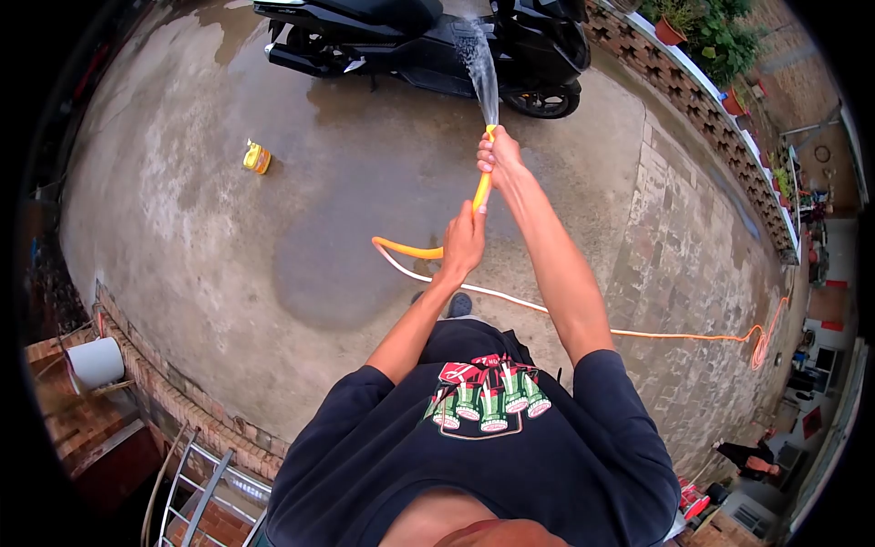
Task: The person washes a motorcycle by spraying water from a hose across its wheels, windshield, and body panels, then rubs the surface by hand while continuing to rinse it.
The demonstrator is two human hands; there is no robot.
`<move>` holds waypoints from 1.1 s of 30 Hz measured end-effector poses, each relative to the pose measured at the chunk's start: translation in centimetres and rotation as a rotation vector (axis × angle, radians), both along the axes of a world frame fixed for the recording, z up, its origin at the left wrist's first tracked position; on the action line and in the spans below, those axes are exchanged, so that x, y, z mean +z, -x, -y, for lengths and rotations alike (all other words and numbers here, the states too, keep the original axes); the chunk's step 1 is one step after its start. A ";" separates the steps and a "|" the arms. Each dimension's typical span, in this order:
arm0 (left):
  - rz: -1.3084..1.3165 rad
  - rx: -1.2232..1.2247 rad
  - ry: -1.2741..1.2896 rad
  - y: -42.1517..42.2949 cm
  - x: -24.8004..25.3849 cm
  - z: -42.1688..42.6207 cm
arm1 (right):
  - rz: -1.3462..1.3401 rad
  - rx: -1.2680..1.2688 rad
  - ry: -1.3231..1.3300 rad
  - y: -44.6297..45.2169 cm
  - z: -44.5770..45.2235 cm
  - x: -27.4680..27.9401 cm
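Observation:
A yellow hose (pixel 482 190) runs through both of my hands. My right hand (pixel 500 153) is wrapped round it close to its outlet, and a fan of water (pixel 481 68) sprays from there onto a black scooter (pixel 419 41). Further back along the hose, my left hand (pixel 465 239) is closed on it, thumb pointing up. Below the left hand the hose bends to the left and joins a thinner white-and-orange stretch on the ground. The scooter stands at the top of the view, its front wheel to the right.
On the wet concrete (pixel 210 219) at left stands a yellow bottle (pixel 257 157). The thin hose (pixel 674 335) crosses to a coil (pixel 759 351) at right. A low brick wall with potted plants (pixel 670 32) borders the right; a metal ladder (pixel 208 488) and white bucket (pixel 96 363) sit lower left.

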State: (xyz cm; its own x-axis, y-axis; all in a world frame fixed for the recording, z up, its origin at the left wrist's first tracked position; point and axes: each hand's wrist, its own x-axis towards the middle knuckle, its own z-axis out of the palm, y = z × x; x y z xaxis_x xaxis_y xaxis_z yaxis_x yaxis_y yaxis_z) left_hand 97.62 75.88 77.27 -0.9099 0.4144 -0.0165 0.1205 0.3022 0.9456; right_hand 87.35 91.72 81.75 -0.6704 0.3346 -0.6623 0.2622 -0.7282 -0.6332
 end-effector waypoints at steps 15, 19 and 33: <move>0.014 -0.031 -0.060 -0.2 2.0 -0.8 | 0.024 -0.018 -0.151 -0.6 -0.4 2.8; 0.012 0.004 -0.115 -0.6 2.3 -0.9 | 0.025 0.018 -0.222 -0.5 0.2 3.8; 0.090 0.114 -0.150 6.5 3.7 4.5 | 0.005 -0.064 -0.247 7.9 5.9 4.4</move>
